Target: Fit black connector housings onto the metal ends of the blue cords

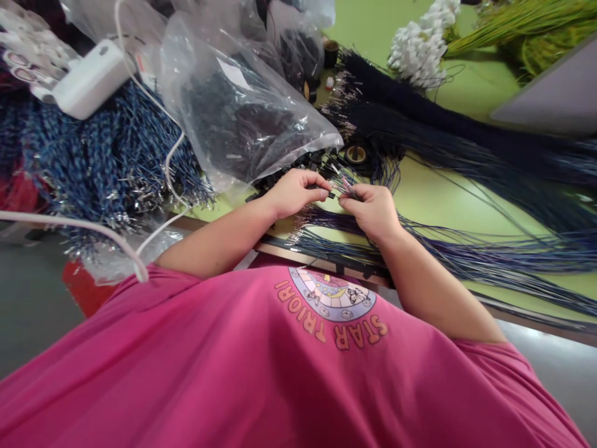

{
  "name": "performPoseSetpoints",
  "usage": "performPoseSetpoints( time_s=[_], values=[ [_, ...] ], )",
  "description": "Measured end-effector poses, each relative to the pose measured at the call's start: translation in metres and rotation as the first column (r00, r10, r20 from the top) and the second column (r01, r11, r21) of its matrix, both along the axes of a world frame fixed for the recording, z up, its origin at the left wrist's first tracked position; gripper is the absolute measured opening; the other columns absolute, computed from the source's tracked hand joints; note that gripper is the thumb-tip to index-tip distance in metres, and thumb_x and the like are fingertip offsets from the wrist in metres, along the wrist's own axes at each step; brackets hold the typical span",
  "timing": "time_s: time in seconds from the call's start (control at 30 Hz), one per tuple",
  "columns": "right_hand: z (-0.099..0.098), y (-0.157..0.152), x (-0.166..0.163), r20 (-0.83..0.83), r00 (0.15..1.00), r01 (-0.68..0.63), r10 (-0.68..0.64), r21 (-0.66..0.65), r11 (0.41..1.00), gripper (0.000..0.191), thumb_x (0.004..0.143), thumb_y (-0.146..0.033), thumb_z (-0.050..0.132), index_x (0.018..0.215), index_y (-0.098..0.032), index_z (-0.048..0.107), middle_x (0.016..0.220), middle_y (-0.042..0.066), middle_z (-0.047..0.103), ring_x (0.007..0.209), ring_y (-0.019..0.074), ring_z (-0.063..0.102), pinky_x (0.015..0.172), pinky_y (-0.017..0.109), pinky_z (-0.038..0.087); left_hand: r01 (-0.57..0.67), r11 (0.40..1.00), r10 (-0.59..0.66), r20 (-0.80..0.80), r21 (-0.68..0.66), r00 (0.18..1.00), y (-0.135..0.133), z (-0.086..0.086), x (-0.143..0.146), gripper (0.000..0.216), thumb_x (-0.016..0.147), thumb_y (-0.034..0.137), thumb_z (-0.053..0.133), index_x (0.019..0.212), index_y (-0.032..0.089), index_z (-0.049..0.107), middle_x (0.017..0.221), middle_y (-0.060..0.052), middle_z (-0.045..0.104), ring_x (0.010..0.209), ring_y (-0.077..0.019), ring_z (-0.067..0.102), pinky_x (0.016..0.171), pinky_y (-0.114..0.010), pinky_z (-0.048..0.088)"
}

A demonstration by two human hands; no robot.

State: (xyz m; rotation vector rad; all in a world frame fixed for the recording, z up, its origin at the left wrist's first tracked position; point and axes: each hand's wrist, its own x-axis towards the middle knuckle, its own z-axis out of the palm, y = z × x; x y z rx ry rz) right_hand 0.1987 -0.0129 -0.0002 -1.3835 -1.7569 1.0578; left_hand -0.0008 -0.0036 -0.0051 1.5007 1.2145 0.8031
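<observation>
My left hand (pixel 298 191) pinches a small black connector housing (pixel 331 195) between thumb and forefinger. Close beside it, my right hand (pixel 373 208) is closed around a bunch of thin wires (pixel 342 180) whose tips show pale metal ends. The housing and the wire tips are very near each other; whether a wire sits inside the housing I cannot tell. More dark blue wires (pixel 448 239) lie along the table below and right of my right hand. Several black housings (pixel 317 160) are heaped just beyond my fingers, by the mouth of a clear plastic bag (pixel 252 118).
A roll of tape (pixel 356 154) lies behind my hands. Thick bundles of dark wire (pixel 420 118) stretch to the right. Blue twisted wires (pixel 107 155) hang over the left edge beneath a white device (pixel 93 78). A white cable (pixel 175 155) loops down the left side. White connectors (pixel 420 50) stand at the back.
</observation>
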Motion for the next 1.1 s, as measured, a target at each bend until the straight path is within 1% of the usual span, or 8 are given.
performPoseSetpoints(
  time_s=[0.23, 0.4, 0.5, 0.63, 0.77, 0.87, 1.0, 1.1],
  values=[
    [0.003, -0.002, 0.002, -0.017, 0.999, -0.033, 0.033, -0.009, 0.999, 0.016, 0.073, -0.028, 0.065, 0.071, -0.013, 0.070, 0.061, -0.003, 0.056, 0.063, 0.0113, 0.047, 0.063, 0.026, 0.036, 0.023, 0.987, -0.001, 0.137, -0.160, 0.991, -0.004, 0.001, 0.001, 0.022, 0.074, 0.022, 0.070, 0.093, 0.012, 0.073, 0.075, -0.002, 0.071, 0.056, -0.0058, 0.051, 0.056, -0.021, 0.038],
    [0.002, -0.002, 0.001, -0.012, 1.000, -0.021, 0.021, 0.008, 1.000, 0.014, 0.074, -0.026, 0.064, 0.070, -0.013, 0.069, 0.062, -0.002, 0.057, 0.064, 0.0111, 0.047, 0.062, 0.026, 0.036, 0.023, 0.996, -0.015, 0.093, -0.086, 0.996, -0.006, 0.000, 0.006, 0.019, 0.071, 0.020, 0.073, 0.088, 0.012, 0.073, 0.081, -0.003, 0.072, 0.067, -0.0075, 0.058, 0.068, -0.022, 0.044],
    [-0.001, 0.000, 0.001, -0.015, 1.000, -0.005, 0.005, 0.001, 1.000, 0.016, 0.074, -0.029, 0.065, 0.074, -0.014, 0.070, 0.064, -0.002, 0.059, 0.065, 0.0118, 0.049, 0.064, 0.027, 0.037, 0.010, 0.996, 0.000, 0.103, -0.093, 0.995, -0.005, -0.001, 0.006, 0.019, 0.072, 0.021, 0.072, 0.089, 0.012, 0.072, 0.080, -0.003, 0.072, 0.067, -0.0079, 0.057, 0.066, -0.022, 0.043],
    [-0.005, 0.002, 0.002, -0.114, 0.993, 0.041, -0.034, 0.059, 0.997, 0.023, 0.076, -0.032, 0.065, 0.093, -0.017, 0.070, 0.081, 0.000, 0.066, 0.068, 0.0123, 0.052, 0.067, 0.027, 0.040, -0.092, 0.988, 0.112, 0.165, -0.122, 0.980, -0.002, -0.001, 0.002, 0.021, 0.075, 0.025, 0.069, 0.091, 0.013, 0.070, 0.072, -0.001, 0.068, 0.052, -0.0046, 0.046, 0.052, -0.021, 0.034],
    [-0.004, 0.001, 0.004, -0.042, 0.992, 0.120, -0.116, 0.119, 0.986, 0.012, 0.077, -0.030, 0.063, 0.078, -0.018, 0.065, 0.071, -0.001, 0.060, 0.063, 0.0114, 0.047, 0.063, 0.027, 0.038, -0.116, 0.973, 0.155, 0.196, -0.197, 0.968, 0.000, 0.000, 0.001, 0.021, 0.072, 0.024, 0.070, 0.091, 0.014, 0.067, 0.070, -0.001, 0.066, 0.044, -0.0028, 0.036, 0.045, -0.021, 0.023],
    [-0.004, 0.002, 0.004, -0.062, 0.992, 0.116, -0.112, 0.075, 0.990, 0.011, 0.075, -0.029, 0.063, 0.073, -0.018, 0.063, 0.065, -0.002, 0.056, 0.061, 0.0113, 0.045, 0.062, 0.027, 0.037, -0.107, 0.957, 0.180, 0.264, -0.268, 0.948, 0.000, 0.002, 0.003, 0.020, 0.072, 0.023, 0.069, 0.089, 0.015, 0.065, 0.067, 0.001, 0.064, 0.040, -0.0014, 0.028, 0.042, -0.022, 0.013],
    [-0.006, 0.003, 0.004, -0.211, 0.972, 0.106, -0.106, -0.009, 0.994, 0.016, 0.075, -0.030, 0.064, 0.083, -0.017, 0.066, 0.069, -0.002, 0.059, 0.062, 0.0110, 0.047, 0.062, 0.027, 0.038, -0.070, 0.952, 0.171, 0.326, -0.299, 0.930, -0.001, 0.003, 0.004, 0.021, 0.071, 0.021, 0.070, 0.089, 0.014, 0.063, 0.067, 0.000, 0.064, 0.037, -0.0006, 0.026, 0.041, -0.023, 0.008],
    [-0.008, 0.003, 0.004, -0.224, 0.969, 0.108, -0.104, 0.004, 0.994, 0.020, 0.076, -0.032, 0.065, 0.088, -0.016, 0.068, 0.074, -0.001, 0.062, 0.065, 0.0114, 0.049, 0.064, 0.027, 0.039, -0.054, 0.954, 0.161, 0.349, -0.296, 0.923, -0.001, 0.002, 0.004, 0.021, 0.070, 0.021, 0.070, 0.088, 0.014, 0.062, 0.067, 0.000, 0.065, 0.037, -0.0007, 0.026, 0.042, -0.023, 0.007]
  ],
)
